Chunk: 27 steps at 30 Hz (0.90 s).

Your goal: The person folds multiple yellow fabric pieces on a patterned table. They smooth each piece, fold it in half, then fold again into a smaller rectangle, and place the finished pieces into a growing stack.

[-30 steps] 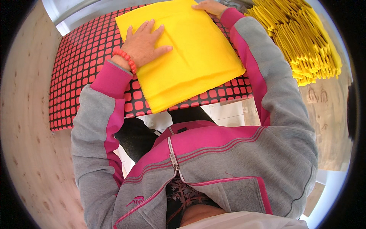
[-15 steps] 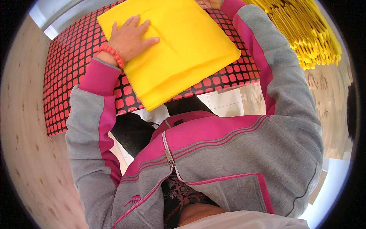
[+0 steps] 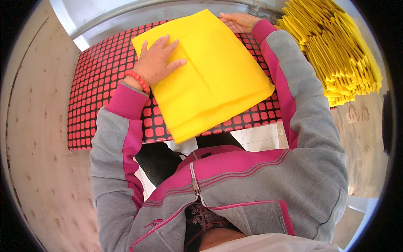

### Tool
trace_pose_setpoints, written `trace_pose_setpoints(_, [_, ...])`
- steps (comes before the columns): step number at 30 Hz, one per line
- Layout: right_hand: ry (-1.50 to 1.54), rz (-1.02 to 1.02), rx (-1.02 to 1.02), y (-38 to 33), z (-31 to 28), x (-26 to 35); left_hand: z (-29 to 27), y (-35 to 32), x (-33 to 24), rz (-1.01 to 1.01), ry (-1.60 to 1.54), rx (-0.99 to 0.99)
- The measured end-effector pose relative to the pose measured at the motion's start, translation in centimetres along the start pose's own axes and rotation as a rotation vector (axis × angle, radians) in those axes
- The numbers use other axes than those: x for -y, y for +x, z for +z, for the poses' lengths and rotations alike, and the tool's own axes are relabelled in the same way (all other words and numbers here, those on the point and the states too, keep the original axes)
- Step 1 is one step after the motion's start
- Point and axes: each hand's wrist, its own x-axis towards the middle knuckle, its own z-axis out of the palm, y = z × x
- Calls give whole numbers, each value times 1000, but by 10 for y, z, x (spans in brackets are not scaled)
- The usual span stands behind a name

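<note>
A flat, roughly rectangular piece of yellow cloth [image 3: 210, 71] lies slantwise on a cushioned-looking surface covered in red-and-black patterned material [image 3: 100, 96]. Its near left corner reaches past the front edge of that surface. My left hand [image 3: 157, 63], with a red bead bracelet at the wrist, rests palm down on the cloth's left part, fingers spread. Beyond the cloth's far right edge is my right hand [image 3: 241, 22], fingers stretched toward that edge and nothing visible in them. Whether its fingertips touch the cloth I cannot tell.
A tall stack of folded yellow cloth pieces [image 3: 336, 54] stands to the right of my right forearm. A grey metal pipe [image 3: 168, 6] runs behind the patterned surface. Wooden board [image 3: 42, 126] is on the left, and more wood [image 3: 357, 138] is at the right.
The view has tipped upward, so the cloth's far corner and all of my right hand now show. My left hand keeps its place on the cloth.
</note>
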Motion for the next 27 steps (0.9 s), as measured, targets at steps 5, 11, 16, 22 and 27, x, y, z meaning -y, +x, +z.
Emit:
trace_pose_setpoints(5, [12,-133,1,10,0,-10,-2,5,10,20,-85,-19])
trace_pose_setpoints(11, [92,-156,57,15,-2,-11,-7,7,16,9,-138,-10])
trace_pose_setpoints(16, [43,-208,3,16,8,-9,-12,11,17,55,-229,-86])
trace_pose_setpoints(22, [-1163,-865,-470,32,32,-20,-11,10,13,117,-211,-46])
trace_pose_setpoints(27, [-933,-858,-532,37,40,-21,-7,6,15,104,-163,20])
